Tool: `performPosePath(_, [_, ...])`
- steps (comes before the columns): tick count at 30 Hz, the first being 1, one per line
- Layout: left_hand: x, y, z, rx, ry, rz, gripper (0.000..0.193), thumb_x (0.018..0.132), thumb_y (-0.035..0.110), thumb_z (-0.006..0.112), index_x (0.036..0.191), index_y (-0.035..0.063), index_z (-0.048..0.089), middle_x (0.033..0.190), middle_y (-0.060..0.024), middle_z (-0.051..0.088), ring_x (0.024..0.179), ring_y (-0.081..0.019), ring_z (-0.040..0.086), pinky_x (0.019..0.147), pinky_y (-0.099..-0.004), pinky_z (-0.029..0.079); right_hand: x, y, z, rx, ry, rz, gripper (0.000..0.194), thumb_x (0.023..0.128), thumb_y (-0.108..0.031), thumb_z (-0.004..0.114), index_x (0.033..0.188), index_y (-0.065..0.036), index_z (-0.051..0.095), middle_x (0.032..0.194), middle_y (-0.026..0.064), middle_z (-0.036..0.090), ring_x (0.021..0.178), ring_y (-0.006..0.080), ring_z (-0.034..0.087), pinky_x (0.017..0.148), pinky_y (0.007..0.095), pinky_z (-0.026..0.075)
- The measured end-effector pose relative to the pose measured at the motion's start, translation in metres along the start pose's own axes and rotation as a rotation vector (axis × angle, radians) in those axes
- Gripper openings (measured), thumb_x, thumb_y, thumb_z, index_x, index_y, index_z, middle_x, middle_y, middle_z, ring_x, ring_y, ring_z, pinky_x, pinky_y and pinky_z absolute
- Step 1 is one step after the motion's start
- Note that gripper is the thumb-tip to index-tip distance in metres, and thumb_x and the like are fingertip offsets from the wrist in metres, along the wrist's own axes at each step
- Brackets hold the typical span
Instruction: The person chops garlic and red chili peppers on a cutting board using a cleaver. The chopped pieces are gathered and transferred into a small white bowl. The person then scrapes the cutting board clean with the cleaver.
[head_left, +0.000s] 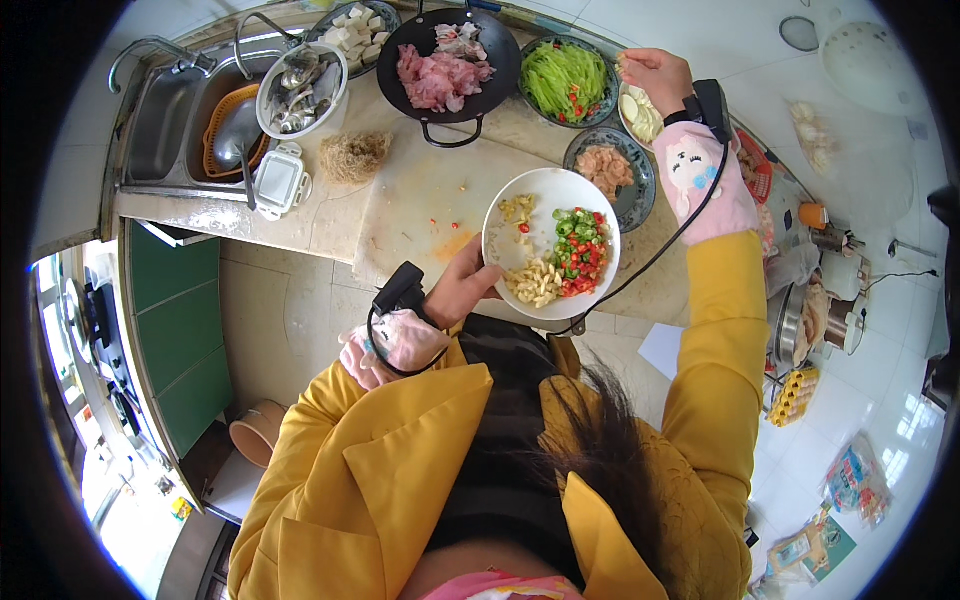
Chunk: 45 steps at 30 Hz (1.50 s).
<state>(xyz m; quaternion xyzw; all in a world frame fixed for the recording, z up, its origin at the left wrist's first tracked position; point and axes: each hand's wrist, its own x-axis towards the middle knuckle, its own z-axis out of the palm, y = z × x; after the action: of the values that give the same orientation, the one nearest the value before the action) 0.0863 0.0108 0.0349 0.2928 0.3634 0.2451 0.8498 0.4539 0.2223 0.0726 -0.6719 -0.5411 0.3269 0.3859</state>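
My left hand grips the near left rim of a white plate, held over the counter's front edge. On the plate lie chopped green and red chillies, minced garlic and a small heap of chopped yellowish bits. My right hand is raised at the back right, fingertips pinched around small pale bits. Under it, partly hidden, stands a dish of pale slices. Beside that are a patterned plate of shredded green vegetable and a patterned plate of sliced pinkish meat.
A black wok holds pinkish sliced flesh. Left of it are a white bucket of fish pieces, a plate of tofu cubes, a fibre scrubber and a lidded plastic box. A cutting board lies before me; a double sink is left.
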Motion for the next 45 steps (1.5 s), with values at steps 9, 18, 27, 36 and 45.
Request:
performPosePath(9, [-0.004,-0.003,-0.006,-0.010,0.010,0.002,0.059,0.093,0.006,0.050,0.149,0.0027,0.031,0.134,-0.0107,0.053,0.111,-0.0232,0.062,0.084,-0.0361,0.059,0.009,0.001,0.003,0.004,0.063,-0.063,0.022,0.090,-0.008,0.067,0.109,0.000,0.072,0.093,0.0103,0.074,0.077,0.0133,0.070,0.069,0.0224,0.055])
performPosePath(18, [-0.011,0.000,-0.008,0.001,-0.004,0.006,0.061,0.092,0.007,0.050,0.150,0.0034,0.030,0.136,-0.0106,0.052,0.113,-0.0236,0.061,0.084,-0.0360,0.060,0.013,-0.005,0.003,-0.059,0.104,-0.089,0.025,0.091,-0.008,0.065,0.113,0.002,0.070,0.095,0.0125,0.074,0.079,0.0146,0.071,0.074,0.0244,0.056])
performPosePath(27, [-0.013,0.002,-0.006,0.028,0.018,-0.017,0.062,0.090,0.006,0.049,0.150,0.0037,0.030,0.136,-0.0105,0.052,0.113,-0.0228,0.062,0.085,-0.0361,0.059,-0.003,-0.003,0.001,0.109,0.030,-0.176,0.027,0.099,-0.011,0.058,0.117,0.007,0.066,0.104,0.0134,0.072,0.093,0.0178,0.071,0.084,0.0261,0.056])
performPosePath(36, [-0.003,0.003,0.003,0.028,-0.059,-0.005,0.059,0.088,0.004,0.048,0.146,0.0016,0.034,0.132,-0.0112,0.055,0.111,-0.0229,0.062,0.087,-0.0355,0.058,-0.153,-0.033,0.021,0.043,-0.307,-0.188,0.024,0.093,-0.013,0.064,0.112,0.001,0.069,0.101,0.0093,0.073,0.092,0.0140,0.068,0.081,0.0280,0.054])
performPosePath(45, [0.000,-0.008,0.034,0.088,-0.199,-0.135,0.056,0.093,0.005,0.047,0.147,0.0031,0.032,0.133,-0.0120,0.053,0.113,-0.0259,0.062,0.087,-0.0397,0.059,-0.261,-0.041,0.048,-0.431,-0.229,-0.199,0.050,0.080,-0.012,0.075,0.125,-0.001,0.056,0.118,0.0165,0.058,0.105,0.0327,0.061,0.089,0.0387,0.051])
